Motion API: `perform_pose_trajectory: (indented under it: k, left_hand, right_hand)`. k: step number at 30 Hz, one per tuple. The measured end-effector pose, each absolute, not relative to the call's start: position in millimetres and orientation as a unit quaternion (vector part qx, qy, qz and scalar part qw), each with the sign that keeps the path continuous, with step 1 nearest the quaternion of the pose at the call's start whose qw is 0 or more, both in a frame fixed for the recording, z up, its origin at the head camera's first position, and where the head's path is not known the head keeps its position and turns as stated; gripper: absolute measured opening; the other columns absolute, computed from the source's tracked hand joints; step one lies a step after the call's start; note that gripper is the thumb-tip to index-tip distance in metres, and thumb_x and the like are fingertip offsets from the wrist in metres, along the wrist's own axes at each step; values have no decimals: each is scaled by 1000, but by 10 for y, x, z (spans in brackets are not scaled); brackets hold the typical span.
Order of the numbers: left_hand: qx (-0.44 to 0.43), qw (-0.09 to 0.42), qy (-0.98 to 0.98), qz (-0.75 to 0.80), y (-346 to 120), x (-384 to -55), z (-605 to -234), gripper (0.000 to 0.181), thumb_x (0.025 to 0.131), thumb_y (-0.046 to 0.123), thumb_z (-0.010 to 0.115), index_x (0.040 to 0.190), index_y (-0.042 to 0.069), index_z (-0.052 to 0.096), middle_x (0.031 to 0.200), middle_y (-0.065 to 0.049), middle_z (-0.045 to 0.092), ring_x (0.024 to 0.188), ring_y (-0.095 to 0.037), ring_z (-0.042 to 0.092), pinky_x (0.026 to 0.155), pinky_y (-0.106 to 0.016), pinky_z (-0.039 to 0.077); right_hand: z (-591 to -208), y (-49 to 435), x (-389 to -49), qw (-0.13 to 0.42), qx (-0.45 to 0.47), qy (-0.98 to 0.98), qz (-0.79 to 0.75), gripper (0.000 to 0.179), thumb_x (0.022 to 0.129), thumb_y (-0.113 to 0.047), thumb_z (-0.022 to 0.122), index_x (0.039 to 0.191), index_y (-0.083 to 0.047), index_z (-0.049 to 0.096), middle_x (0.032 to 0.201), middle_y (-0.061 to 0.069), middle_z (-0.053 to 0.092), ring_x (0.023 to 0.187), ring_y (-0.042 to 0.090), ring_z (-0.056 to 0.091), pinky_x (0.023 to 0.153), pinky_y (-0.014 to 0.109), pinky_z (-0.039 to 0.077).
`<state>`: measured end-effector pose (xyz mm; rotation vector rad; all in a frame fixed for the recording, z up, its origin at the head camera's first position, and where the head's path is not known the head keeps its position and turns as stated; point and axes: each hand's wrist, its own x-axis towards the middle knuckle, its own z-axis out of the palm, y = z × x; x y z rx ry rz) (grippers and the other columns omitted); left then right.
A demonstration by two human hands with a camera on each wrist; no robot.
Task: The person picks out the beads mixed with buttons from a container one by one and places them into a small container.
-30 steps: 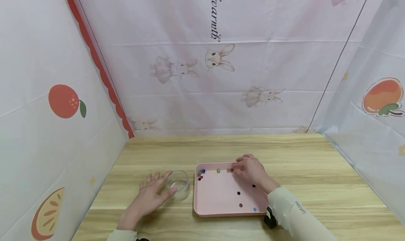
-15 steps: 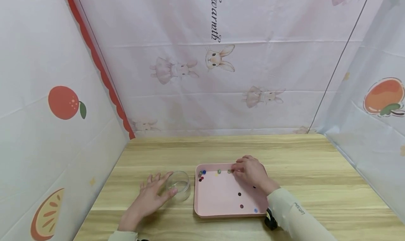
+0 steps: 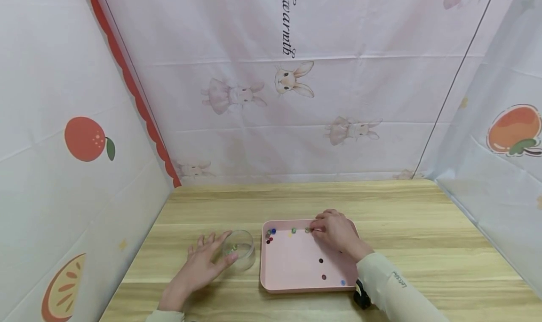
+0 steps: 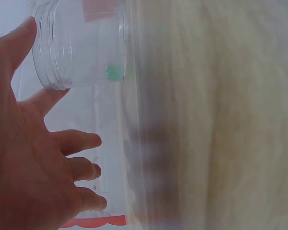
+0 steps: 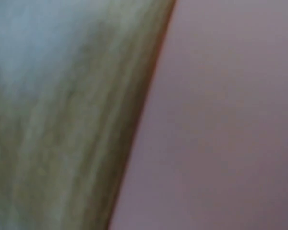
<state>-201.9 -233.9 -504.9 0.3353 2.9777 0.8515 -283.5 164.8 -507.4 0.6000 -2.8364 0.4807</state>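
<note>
My left hand [image 3: 204,265] holds a clear jar [image 4: 91,43] near its rim between thumb and index finger, the other fingers spread. The jar stands upright on the table, left of a pink tray [image 3: 292,270]. A green marble [image 4: 114,73] lies at the jar's bottom. My right hand [image 3: 338,232] reaches into the tray's back right part, thumb and fingers bent down beside a greenish marble [image 3: 307,230] and a small dark red bead [image 3: 312,230]. I cannot tell whether its fingertips pinch anything. The right wrist view shows only the blurred tray edge.
In the tray lie a blue marble [image 3: 273,231], another greenish marble [image 3: 294,230], dark beads [image 3: 321,261] and a light blue piece [image 3: 343,282]. The wooden table [image 3: 220,204] meets printed cloth walls at the back and sides.
The green marble now shows in the jar, where none could be made out before. Both hands and the tray hold nearly the same places; the head view has shifted slightly.
</note>
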Motion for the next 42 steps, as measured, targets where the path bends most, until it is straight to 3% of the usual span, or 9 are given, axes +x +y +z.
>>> perform_pose_trajectory:
  k: [12,21,34,42]
  left_hand:
    - [114,9,955,274,-2333,-2038,-5038,72,103,64,53,166,34,33,168,-33,27,153,-67,8,113,-90,-2]
    - [111,16,956,270,-2337,-2030,-5033,73,104,65,51,167,34,31,169,-32,25,153,-66,6,114,-88,-3]
    - [99,19,957,271,-2321,-1966,-5046,73,103,64,53,166,33,33,168,-32,25,153,-66,7,114,-88,-3]
    - [105,11,959,264,-2317,-1997,-5035,72,104,62,53,166,32,33,168,-33,27,153,-67,8,114,-88,-2]
  right_hand:
    - [-5084,1674,-2889,112,217,-957,155,17,92,-21,82,108,-27,85,131,8,75,130,32,64,100,58,57]
    - [-5112,1662,-2881,134,214,-954,162,16,91,-17,82,103,-28,85,120,2,78,121,27,68,94,52,61]
    - [-5201,1669,-2841,152,230,-945,175,13,90,-16,82,99,-25,85,115,4,78,117,28,70,100,51,58]
    - [-5163,1672,-2844,130,213,-951,181,13,90,-20,82,102,-26,84,120,4,77,122,29,67,101,54,57]
